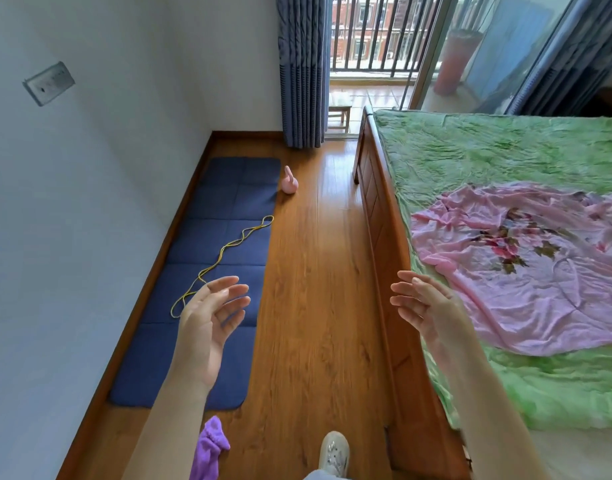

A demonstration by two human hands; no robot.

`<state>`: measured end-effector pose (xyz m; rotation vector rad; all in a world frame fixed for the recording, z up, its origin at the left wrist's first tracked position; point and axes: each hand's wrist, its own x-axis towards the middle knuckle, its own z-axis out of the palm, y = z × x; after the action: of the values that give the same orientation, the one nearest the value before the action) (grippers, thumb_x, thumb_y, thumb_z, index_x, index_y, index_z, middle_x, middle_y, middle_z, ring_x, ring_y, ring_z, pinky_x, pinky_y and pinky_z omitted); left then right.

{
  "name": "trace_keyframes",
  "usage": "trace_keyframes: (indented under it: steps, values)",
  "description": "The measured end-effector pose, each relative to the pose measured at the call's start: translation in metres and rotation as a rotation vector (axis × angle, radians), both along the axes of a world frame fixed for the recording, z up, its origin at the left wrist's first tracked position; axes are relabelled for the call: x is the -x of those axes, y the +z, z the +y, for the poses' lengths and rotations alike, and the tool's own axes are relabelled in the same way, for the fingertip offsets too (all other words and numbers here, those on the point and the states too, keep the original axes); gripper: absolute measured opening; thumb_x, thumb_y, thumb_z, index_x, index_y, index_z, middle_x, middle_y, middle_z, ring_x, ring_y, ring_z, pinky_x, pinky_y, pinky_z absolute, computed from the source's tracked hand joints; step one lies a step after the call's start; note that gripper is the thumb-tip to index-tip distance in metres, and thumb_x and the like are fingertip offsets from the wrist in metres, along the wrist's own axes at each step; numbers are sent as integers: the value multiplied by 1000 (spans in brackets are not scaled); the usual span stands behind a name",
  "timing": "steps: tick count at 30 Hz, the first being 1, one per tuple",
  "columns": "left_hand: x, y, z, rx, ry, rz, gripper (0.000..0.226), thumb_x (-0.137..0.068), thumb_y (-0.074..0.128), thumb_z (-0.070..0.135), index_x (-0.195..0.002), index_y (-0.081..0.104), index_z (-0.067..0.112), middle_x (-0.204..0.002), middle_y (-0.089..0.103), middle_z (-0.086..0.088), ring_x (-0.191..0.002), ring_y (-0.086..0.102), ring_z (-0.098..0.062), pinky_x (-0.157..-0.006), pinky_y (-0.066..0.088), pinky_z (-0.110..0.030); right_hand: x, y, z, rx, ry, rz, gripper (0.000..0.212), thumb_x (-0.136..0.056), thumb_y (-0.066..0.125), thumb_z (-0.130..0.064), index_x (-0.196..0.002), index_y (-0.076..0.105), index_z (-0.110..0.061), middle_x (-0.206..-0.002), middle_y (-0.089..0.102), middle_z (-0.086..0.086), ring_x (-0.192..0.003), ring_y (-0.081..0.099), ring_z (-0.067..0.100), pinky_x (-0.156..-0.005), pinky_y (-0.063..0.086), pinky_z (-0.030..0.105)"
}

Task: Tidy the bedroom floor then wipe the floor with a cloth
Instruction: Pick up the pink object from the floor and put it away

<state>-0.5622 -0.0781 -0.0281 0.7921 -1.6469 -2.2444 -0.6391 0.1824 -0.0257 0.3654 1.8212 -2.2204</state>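
Down by my foot (pixel 334 452) a purple cloth (pixel 207 452) lies on the wooden floor (pixel 315 306), partly hidden behind my left arm. My left hand (pixel 207 327) is up in the air over the blue mat (pixel 211 271), with its fingers spread and a little bent, and it holds nothing. My right hand (pixel 426 306) is up too, over the wooden edge of the bed (pixel 380 237), with loose fingers and nothing in it. A yellow cord (pixel 225 252) lies in wiggly loops on the mat. Past the far end of the mat, just beside its corner, a small pink thing (pixel 289 181) sits on the floor; it may be a toy, but it is too small to tell. A pink sheet (pixel 522 265) is spread out on the green bed cover (pixel 505 150). Farther back a blue curtain (pixel 303 71) hangs by the open balcony door.
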Motion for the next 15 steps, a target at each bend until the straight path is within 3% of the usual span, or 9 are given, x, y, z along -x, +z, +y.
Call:
trace_keyframes:
  steps: [11,15]
  values:
    - [128,-17,-4,3,38,-48,22,-96,42,11,-95,63,18,-85,70,3,-86,65,-15,-73,52,-23,129,-17,-11,-17,52,-46,23,-97,44,-11,-94,68,-14,-81,71,4,-77,66,19,-72,49,30]
    - [182,-23,-28,-12,37,-70,22,-97,41,11,-96,62,18,-92,68,-2,-87,64,-16,-73,52,-23,181,-23,-37,-25,51,-54,23,-97,45,-11,-94,67,-14,-81,70,4,-75,66,18,-70,48,29]
